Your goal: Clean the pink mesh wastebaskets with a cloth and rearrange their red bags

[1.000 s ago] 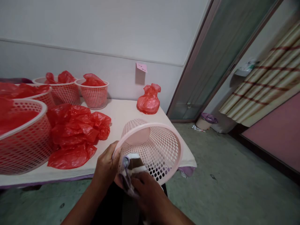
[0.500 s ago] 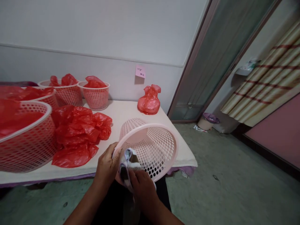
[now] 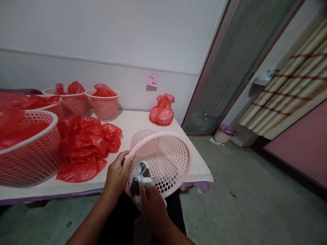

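Single head-worn view from six o'clock, forward and down, close over the tilted basket (image 3: 167, 160), wall (image 3: 112, 30) at twelve.

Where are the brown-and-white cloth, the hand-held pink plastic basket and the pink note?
Brown-and-white cloth (image 3: 138, 180): head view, on its bunched folds.
Pink plastic basket (image 3: 166, 164): head view, on its perforated inner side.
Pink note (image 3: 152, 80): head view, mid-paper.

Blk legwear (image 3: 175, 208), bare f'arms (image 3: 97, 212).

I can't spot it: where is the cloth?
In the head view, the cloth is low, left of centre, in the right hand, at the lower-left rim of the tipped basket.
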A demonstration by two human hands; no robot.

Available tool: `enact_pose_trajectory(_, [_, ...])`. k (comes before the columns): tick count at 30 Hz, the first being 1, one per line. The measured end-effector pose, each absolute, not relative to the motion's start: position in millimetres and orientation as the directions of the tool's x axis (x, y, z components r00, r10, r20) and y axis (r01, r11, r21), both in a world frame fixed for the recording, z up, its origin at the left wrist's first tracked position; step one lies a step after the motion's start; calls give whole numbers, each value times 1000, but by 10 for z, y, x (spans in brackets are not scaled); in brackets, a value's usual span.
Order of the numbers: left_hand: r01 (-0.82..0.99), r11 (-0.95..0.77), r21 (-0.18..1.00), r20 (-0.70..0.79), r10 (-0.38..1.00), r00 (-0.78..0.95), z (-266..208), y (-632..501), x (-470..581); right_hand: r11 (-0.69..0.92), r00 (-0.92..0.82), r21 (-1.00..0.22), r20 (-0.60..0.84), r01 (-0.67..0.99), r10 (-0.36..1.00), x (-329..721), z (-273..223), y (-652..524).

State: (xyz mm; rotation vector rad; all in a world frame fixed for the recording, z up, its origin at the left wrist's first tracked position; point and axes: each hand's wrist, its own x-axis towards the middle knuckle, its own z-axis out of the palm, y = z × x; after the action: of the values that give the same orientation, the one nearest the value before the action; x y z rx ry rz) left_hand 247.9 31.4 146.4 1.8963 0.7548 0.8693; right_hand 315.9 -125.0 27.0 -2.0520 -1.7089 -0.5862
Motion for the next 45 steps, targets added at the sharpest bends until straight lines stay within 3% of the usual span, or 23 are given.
enact_pose_trajectory(4, [165, -321, 933, 182, 813, 554, 1316, 167, 2418, -148, 209, -149, 615, 978, 760, 3145, 415, -1187])
enact_pose_trajectory(8, [160, -231, 960, 104, 821, 561, 1127, -24, 2394, -81, 352, -430, 599, 899, 720, 3157, 677, -1078])
enact_pose_trajectory(11, [174, -286, 942, 143, 815, 562, 1076, -16, 2377, -14, 351, -558, 502, 830, 791, 3167, 765, -1077])
enact_pose_trajectory(13, [212, -385, 898, 193, 780, 596, 1095, 74, 2364, -62, 299, -513, 394, 856, 869, 3206, 753, -1132])
enact_pose_trajectory(17, [210, -549, 809, 313, 705, 636, 1179, 235, 2388, -303, 326, -190, 99, 934, 940, 3477, 681, -1275])
enact_pose_trajectory(19, [193, -594, 781, 348, 670, 656, 1202, 230, 2432, -391, 394, -96, 13, 916, 919, 3672, 663, -1324])
enact_pose_trajectory(26, [181, -731, 658, 463, 583, 668, 1158, 60, 2562, -485, 508, -274, 15, 830, 861, 3842, 525, -1183])
enact_pose_trajectory(30, [171, -764, 622, 495, 553, 670, 1180, 34, 2588, -407, 507, -424, 153, 809, 848, 3747, 471, -862])
enact_pose_trajectory(33, [138, -775, 616, 508, 526, 682, 1189, 29, 2589, -419, 488, -304, 200, 855, 850, 3854, 471, -630])
enact_pose_trajectory(36, [138, -769, 624, 500, 529, 686, 1168, 38, 2563, -456, 486, -191, 156, 869, 860, 4129, 460, -491])
enact_pose_trajectory(41, [150, -753, 641, 466, 537, 703, 1140, 58, 2529, -529, 545, -152, 89, 835, 834, 4528, 427, -423])
enact_pose_trajectory(45, [152, -748, 646, 480, 553, 682, 1203, 133, 2550, -475, 489, -209, 21, 855, 872, 4399, 467, -508])
